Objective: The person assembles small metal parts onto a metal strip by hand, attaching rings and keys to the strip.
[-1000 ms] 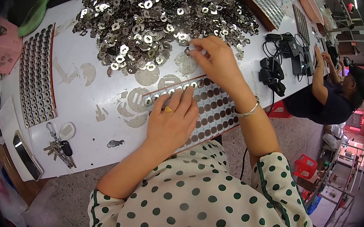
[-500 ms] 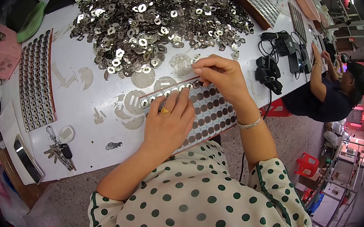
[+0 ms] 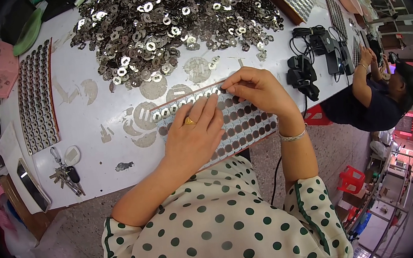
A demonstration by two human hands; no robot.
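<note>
- White tabletop [image 3: 83, 145]: carries everything; its far edge is cut off.
- Pile of metal discs [image 3: 179, 20]: far side, presumably kept within reach; its far end is cut off.
- Gridded panel [image 3: 239, 128]: near side, under both hands, probably set close for easy sight; its near-left part is hidden.
- Second gridded panel [image 3: 37, 97]: left, apart from the hands.
- Left hand [image 3: 194, 135]: palm down, fingers slightly spread on the panel, seemingly steadying it.
- Right hand [image 3: 263, 92]: thumb and forefinger narrowed at the panel's far edge; I cannot tell whether they grip a disc.
- Bright discs [image 3: 181, 103]: in the panel's far row, partly covered by left fingertips.
</note>
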